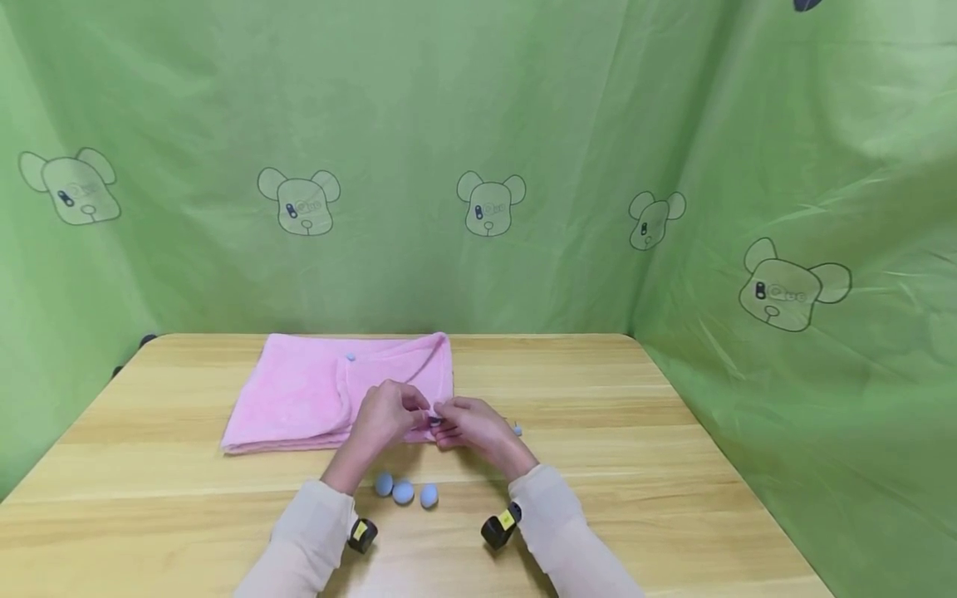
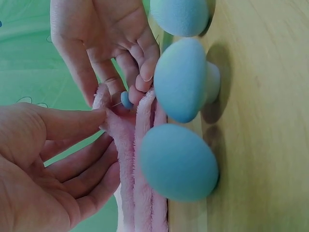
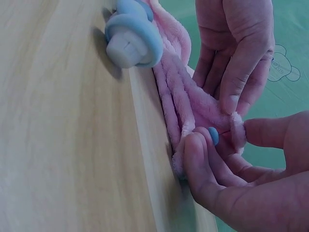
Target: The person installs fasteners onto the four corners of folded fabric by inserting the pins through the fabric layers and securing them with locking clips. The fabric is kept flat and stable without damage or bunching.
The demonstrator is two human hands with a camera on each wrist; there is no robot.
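"Where's that folded pink plush cloth (image 1: 292, 390)?"
"Nr tabletop's (image 1: 673, 498) far edge, L of ctr. My L hand (image 1: 389, 411) & R hand (image 1: 478, 428): fingers clamped on it, blue round-headed pin (image 3: 213, 136) btwn."

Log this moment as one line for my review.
left hand: pinches pink cloth | right hand: grips cloth edge | blue-headed pin: at cloth edge | three blue knobs: on table
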